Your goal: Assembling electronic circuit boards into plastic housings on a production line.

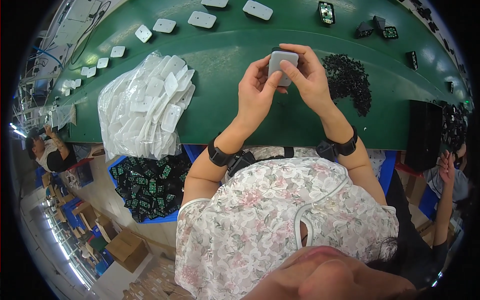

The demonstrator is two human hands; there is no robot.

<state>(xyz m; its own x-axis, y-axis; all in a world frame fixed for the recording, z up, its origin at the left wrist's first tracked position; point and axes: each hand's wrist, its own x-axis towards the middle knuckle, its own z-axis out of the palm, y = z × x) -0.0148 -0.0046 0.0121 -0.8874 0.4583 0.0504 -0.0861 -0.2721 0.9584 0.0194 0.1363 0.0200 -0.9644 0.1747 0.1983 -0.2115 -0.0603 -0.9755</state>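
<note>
A big, curvy-looking green table point(220, 112) fills the top, and light shines on it. The floor point(103, 176) on the left is pale. A brown box point(127, 250) sits low down there, with more boxes point(86, 215) just past it. Long white lights point(64, 251) glow near the left edge.

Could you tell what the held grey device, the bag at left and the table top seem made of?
Grey device: probably plastic; its face looks smooth and matte.
Bag: likely thin plastic film, as it is clear, wrinkled and glossy, with white pieces showing through.
Table top: perhaps rubber or vinyl, being smooth and softly reflecting, but not certain.
</note>
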